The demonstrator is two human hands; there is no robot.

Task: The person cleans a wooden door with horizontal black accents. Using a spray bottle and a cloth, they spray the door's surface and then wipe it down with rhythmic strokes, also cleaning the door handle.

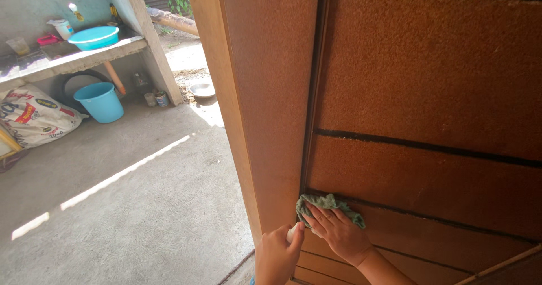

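Right hand (334,228) flat, fingers spread, pressing green cloth (330,205) into brown door (429,87) panel groove for scrubbing contact; left hand (278,257) closed round small white object (292,232), likely bracing at door's edge.

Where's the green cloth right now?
In the head view, low and centre-right, the green cloth is pressed against the brown door under the right hand, beside a dark groove near the door's edge.
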